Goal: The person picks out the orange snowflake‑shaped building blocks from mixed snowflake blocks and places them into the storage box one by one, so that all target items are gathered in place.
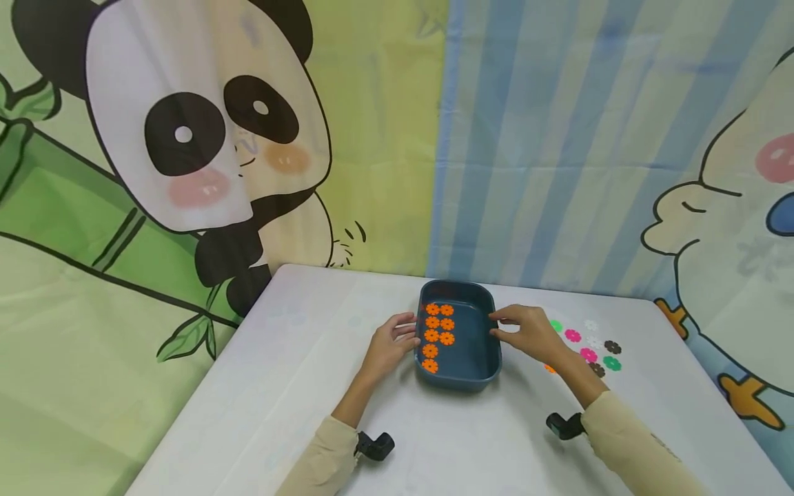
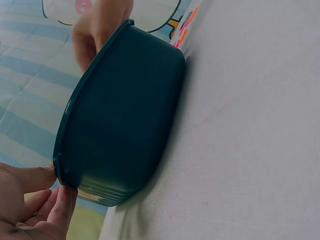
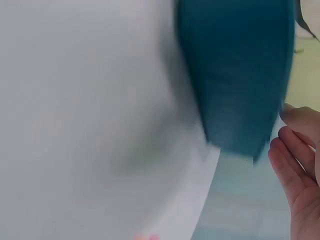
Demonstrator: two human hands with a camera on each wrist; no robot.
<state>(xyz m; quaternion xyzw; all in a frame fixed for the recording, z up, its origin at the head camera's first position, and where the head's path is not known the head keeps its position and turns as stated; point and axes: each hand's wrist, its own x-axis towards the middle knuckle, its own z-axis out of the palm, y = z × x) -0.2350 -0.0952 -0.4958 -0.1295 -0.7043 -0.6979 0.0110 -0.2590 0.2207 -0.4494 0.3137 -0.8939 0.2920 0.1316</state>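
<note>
A dark blue rectangular container (image 1: 474, 344) with rounded corners stands on the white table. Orange flower-shaped pieces (image 1: 431, 335) lie flat inside, in two columns along its left side. My left hand (image 1: 386, 348) is at the container's left side. In the left wrist view its thumb and a finger pinch the rim. My right hand (image 1: 524, 329) is at the opposite rim, thumb and forefinger spread apart and their tips right at the edge. In the right wrist view, no piece shows between the fingers (image 3: 285, 155) of that hand, and the container looks blurred.
Loose flower-shaped pieces in pink (image 1: 573, 335), green (image 1: 612, 363), brown (image 1: 613, 346), white (image 1: 591, 324) and orange lie on the table (image 1: 298, 344), right of the container, partly behind my right forearm. A printed curtain (image 1: 384, 138) hangs behind the table.
</note>
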